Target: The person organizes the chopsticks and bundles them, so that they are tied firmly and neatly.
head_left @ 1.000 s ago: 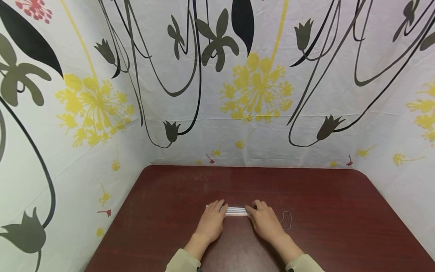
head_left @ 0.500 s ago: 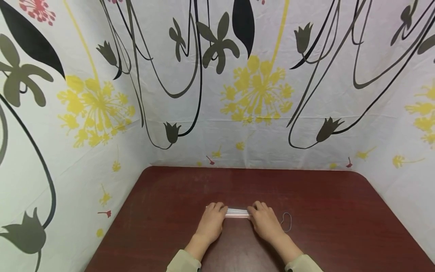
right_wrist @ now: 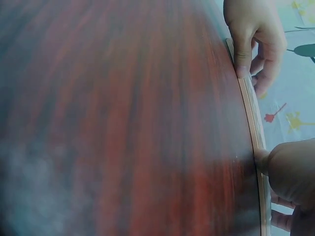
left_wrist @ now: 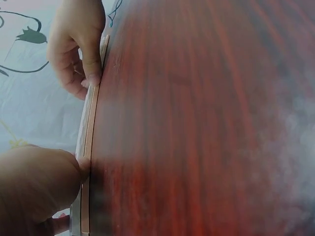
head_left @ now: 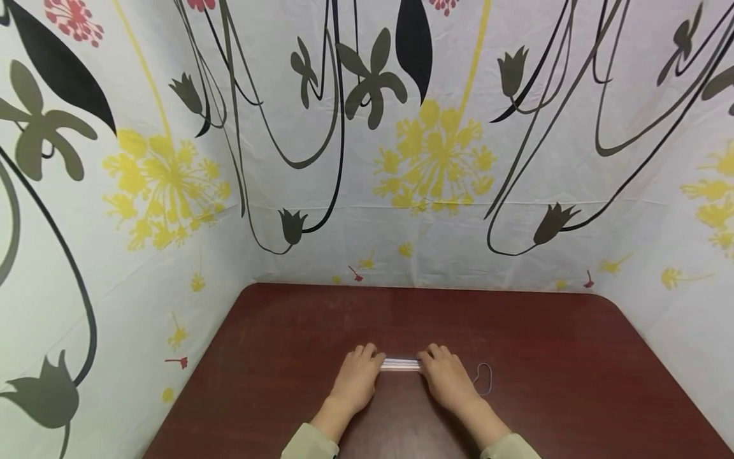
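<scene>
A thin bundle of white sticks (head_left: 401,364) lies crosswise on the dark red table (head_left: 321,325). My left hand (head_left: 367,360) grips its left end and my right hand (head_left: 432,360) grips its right end, fingers curled over the far side. In the left wrist view the left thumb (left_wrist: 81,164) presses the bundle (left_wrist: 89,123) from the near side, and the right hand (left_wrist: 78,44) pinches it farther along. From the right wrist, the right hand (right_wrist: 290,172) and the left hand (right_wrist: 253,34) hold the same pale strips (right_wrist: 248,105).
A thin dark loop like a rubber band (head_left: 484,376) lies on the table just right of my right hand. Flower-printed cloth (head_left: 401,159) walls in the table at the back and on both sides.
Both hands have closed in slightly, so less of the bundle shows between them and its left tip is now covered. The sticks look gathered tighter. The loop has not moved.
</scene>
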Demonstrator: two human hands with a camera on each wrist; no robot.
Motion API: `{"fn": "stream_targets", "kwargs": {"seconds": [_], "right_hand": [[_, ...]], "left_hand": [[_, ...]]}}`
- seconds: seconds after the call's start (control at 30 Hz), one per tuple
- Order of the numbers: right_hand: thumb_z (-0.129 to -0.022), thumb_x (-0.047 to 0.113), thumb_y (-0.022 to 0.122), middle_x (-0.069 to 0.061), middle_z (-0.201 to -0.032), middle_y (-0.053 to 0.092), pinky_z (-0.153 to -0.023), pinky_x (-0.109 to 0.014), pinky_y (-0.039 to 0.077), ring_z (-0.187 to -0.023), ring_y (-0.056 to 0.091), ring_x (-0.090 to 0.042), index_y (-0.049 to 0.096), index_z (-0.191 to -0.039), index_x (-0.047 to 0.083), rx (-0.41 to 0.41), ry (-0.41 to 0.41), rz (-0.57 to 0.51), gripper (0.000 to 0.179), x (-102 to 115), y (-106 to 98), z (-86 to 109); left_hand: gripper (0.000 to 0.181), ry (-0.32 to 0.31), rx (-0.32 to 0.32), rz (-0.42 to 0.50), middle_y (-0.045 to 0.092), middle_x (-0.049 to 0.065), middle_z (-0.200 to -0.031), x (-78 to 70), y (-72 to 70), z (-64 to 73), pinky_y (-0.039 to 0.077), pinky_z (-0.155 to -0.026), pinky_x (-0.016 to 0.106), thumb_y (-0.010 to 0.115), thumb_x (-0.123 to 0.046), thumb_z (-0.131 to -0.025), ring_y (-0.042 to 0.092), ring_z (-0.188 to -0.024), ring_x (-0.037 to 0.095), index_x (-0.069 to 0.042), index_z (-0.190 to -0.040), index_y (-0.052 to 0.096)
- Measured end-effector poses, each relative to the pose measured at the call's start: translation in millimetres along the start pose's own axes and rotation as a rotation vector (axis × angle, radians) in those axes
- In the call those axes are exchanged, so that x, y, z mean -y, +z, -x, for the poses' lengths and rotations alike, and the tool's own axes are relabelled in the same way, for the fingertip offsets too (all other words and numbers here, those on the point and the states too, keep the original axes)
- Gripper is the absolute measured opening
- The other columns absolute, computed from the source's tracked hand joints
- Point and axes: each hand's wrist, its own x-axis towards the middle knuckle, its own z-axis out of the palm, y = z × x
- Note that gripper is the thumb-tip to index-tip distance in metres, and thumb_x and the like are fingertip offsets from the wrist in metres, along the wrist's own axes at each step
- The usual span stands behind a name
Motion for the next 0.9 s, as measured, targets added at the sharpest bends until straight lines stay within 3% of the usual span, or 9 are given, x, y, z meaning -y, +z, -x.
{"fn": "stream_targets", "kwargs": {"seconds": [0.23,0.5,0.73,0.9], "right_hand": [[-0.086,0.012,0.077,-0.004,-0.091,0.059,-0.068,-0.041,0.046,-0.085,0.058,-0.025,0.072,-0.101,0.008,0.026,0.011,-0.009,0.016,0.4,-0.6,-0.2],[-0.083,0.010,0.079,-0.003,-0.086,0.059,-0.066,-0.040,0.046,-0.081,0.057,-0.024,0.071,-0.096,0.008,0.000,-0.001,-0.002,0.016,2.8,-2.0,-1.2],[-0.085,0.008,0.077,-0.004,-0.089,0.059,-0.067,-0.041,0.050,-0.082,0.059,-0.025,0.070,-0.097,0.007,0.052,0.043,-0.014,0.015,5.0,-2.7,-0.8],[-0.084,0.005,0.077,-0.003,-0.088,0.060,-0.071,-0.042,0.051,-0.082,0.060,-0.024,0.071,-0.097,0.007,0.049,0.034,-0.003,0.015,5.8,-2.2,-0.5]], "left_hand": [[0.039,-0.004,-0.005,-0.016,0.057,0.005,-0.108,-0.9,0.1,0.7,0.048,-0.085,0.038,0.079,-0.008,-0.081,0.054,-0.099,0.023,-0.014,-0.118,0.067],[0.025,-0.027,0.007,0.019,0.058,0.004,-0.108,-1.2,-2.1,1.4,0.047,-0.084,0.038,0.074,-0.015,-0.090,0.055,-0.100,0.023,-0.015,-0.113,0.067],[0.035,-0.021,-0.001,-0.016,0.057,0.004,-0.104,-2.3,0.1,1.4,0.043,-0.077,0.035,0.082,-0.008,-0.076,0.054,-0.097,0.023,-0.014,-0.107,0.066],[0.038,-0.023,0.000,-0.033,0.057,0.004,-0.103,-3.2,1.5,2.1,0.042,-0.076,0.035,0.083,-0.006,-0.074,0.054,-0.097,0.023,-0.014,-0.107,0.065]]}}
